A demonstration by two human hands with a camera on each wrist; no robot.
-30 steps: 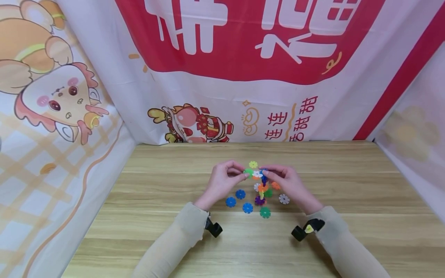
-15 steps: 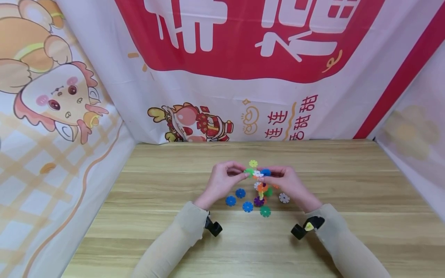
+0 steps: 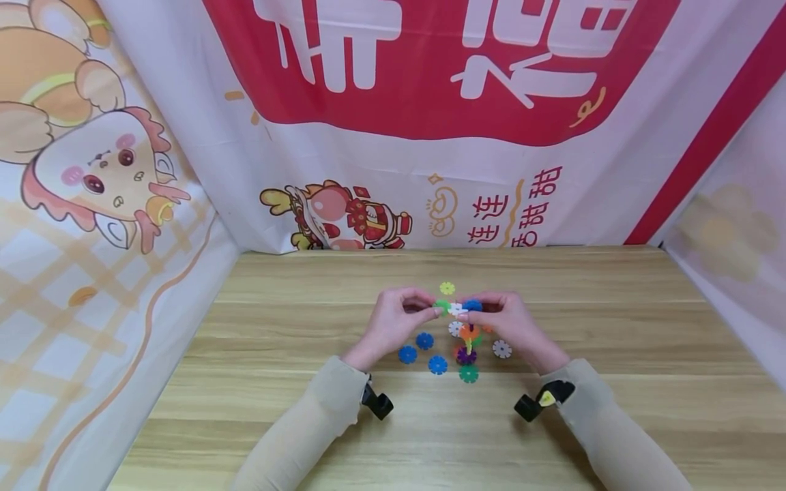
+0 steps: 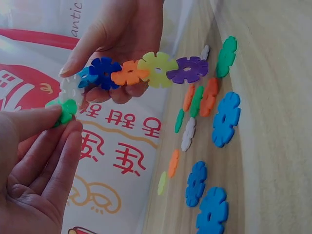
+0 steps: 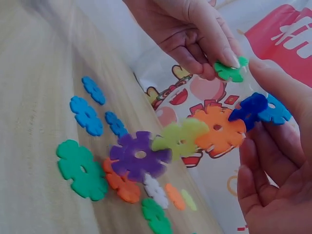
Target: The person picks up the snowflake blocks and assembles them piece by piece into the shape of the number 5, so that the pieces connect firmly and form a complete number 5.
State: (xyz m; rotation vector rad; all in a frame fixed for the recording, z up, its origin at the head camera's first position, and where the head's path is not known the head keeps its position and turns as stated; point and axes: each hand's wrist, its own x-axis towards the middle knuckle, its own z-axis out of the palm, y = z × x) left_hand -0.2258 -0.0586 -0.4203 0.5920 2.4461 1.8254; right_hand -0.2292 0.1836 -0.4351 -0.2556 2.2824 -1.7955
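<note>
Left hand (image 3: 396,317) pinches green disc (image 4: 69,111) as right hand (image 3: 512,320), grip shifted, holds white disc (image 4: 71,91), apparently steadying the pair

Head view high, facing forward-down, wrist views close, sharing disc chain (image 4: 130,72)

A wood-grain tabletop (image 3: 295,307) carries notched plastic snowflake discs, all lying flat. Three blue discs (image 3: 408,354) form a loose triangle at the left. A green disc (image 3: 469,374) lies nearest in front, a white disc (image 3: 501,349) at the right, a yellow disc (image 3: 447,288) farthest back. Between them lie a second white disc (image 4: 188,134), a reddish-orange disc (image 4: 208,96), two lighter orange discs (image 4: 173,163) and two smaller-looking green discs (image 4: 196,101)
</note>
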